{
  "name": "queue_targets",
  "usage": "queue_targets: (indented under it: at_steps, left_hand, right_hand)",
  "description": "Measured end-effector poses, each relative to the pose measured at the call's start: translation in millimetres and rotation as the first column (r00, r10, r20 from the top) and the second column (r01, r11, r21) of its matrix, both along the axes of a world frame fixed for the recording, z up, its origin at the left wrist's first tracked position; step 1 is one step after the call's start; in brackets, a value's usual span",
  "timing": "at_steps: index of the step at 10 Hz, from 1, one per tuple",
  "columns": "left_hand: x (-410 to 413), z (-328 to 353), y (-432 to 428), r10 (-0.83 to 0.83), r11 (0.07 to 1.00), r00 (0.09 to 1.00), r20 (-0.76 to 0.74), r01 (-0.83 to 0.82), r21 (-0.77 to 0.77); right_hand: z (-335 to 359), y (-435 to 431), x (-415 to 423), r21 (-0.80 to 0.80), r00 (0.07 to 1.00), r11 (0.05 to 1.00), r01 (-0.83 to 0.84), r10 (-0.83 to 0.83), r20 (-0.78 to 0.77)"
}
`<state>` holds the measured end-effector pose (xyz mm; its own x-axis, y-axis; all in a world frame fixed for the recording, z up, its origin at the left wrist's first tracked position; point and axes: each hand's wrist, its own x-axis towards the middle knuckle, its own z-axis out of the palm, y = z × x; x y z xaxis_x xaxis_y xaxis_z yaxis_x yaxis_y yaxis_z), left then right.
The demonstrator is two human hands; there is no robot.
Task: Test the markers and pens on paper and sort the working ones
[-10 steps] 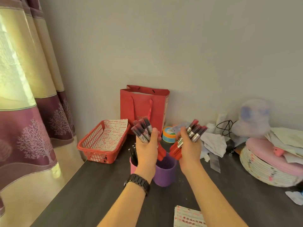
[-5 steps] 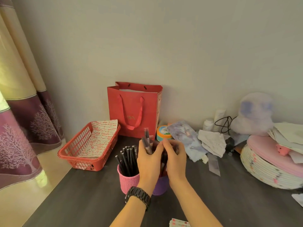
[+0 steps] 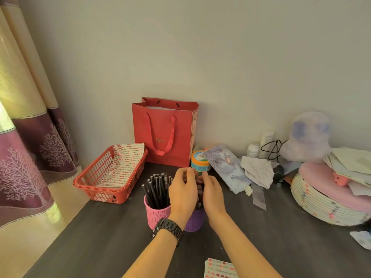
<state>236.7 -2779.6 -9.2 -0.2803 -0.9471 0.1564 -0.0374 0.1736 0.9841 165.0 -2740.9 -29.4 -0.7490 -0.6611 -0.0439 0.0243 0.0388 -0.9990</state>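
A bunch of red markers [image 3: 200, 190] stands in a purple cup [image 3: 195, 220] on the dark table. My left hand [image 3: 183, 192], with a black watch on the wrist, and my right hand [image 3: 213, 194] flank the bunch, one on each side. Their fingers are loosely curved over the marker tops. Most of the bunch is hidden between my palms. A pink cup [image 3: 156, 216] touching the purple one on its left holds several black pens [image 3: 158, 187]. A test paper [image 3: 220, 270] with red marks lies at the near edge.
A red plastic basket [image 3: 94, 180] holding a sheet with red marks sits at left near the table edge. A red paper bag [image 3: 166, 135] stands against the wall. A small tub [image 3: 199, 159], a pouch, cloths and a round woven basket [image 3: 321, 203] crowd the right side.
One second ago each hand held a bunch of red markers up apart. The hands came together and lowered the markers into the purple cup, and the fingers now sit loosely around them.
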Motion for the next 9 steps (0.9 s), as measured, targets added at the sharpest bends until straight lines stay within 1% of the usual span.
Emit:
queue_targets:
  at_steps: [1, 2, 3, 4, 5, 6, 7, 8, 9]
  left_hand:
    - [8.7, 10.6, 1.1, -0.008, 1.0, 0.999, -0.049, 0.006, -0.03]
    - [40.5, 24.9, 8.0, 0.02, 0.988, 0.987, -0.156, -0.044, -0.15]
    - [74.8, 19.0, 16.4, 0.064, 0.972, 0.99, -0.123, -0.09, -0.216]
    - [120.0, -11.8, 27.1, 0.21, 0.953, 0.976, -0.052, -0.216, -0.211]
    - [155.0, -52.3, 33.6, 0.352, 0.928, 0.896, 0.27, -0.298, -0.221]
    - [174.7, -78.2, 39.7, 0.316, 0.943, 0.768, 0.557, -0.19, -0.273]
    - [186.0, -101.3, 43.0, 0.194, 0.967, 0.451, 0.871, 0.061, -0.247]
    - [185.1, -102.2, 41.1, 0.148, 0.972, 0.411, 0.9, 0.107, -0.209]
    - [183.9, -101.4, 38.4, 0.123, 0.974, 0.376, 0.919, 0.132, -0.184]
  right_hand:
    - [0.8, 6.2, -2.9, 0.02, 0.997, 0.998, -0.058, 0.057, 0.059]
    - [1.5, 19.9, -6.7, 0.003, 0.987, 0.995, -0.097, 0.096, 0.128]
    - [-0.9, 33.7, -7.1, -0.013, 0.989, 0.992, -0.129, 0.13, 0.076]
    - [-10.6, 56.6, -3.3, -0.078, 0.943, 0.94, -0.331, 0.332, 0.004]
    - [-23.0, 60.6, 6.5, 0.089, 0.919, 0.928, -0.362, 0.372, -0.13]
    - [-28.2, 58.7, 17.0, 0.177, 0.921, 0.962, -0.209, 0.254, -0.296]
    - [-33.8, 59.5, 28.5, 0.277, 0.887, 0.957, -0.088, 0.202, -0.416]
    - [-33.8, 61.7, 34.2, 0.3, 0.886, 0.952, -0.055, 0.185, -0.424]
    - [-27.5, 70.7, 33.7, 0.309, 0.886, 0.944, -0.112, 0.236, -0.398]
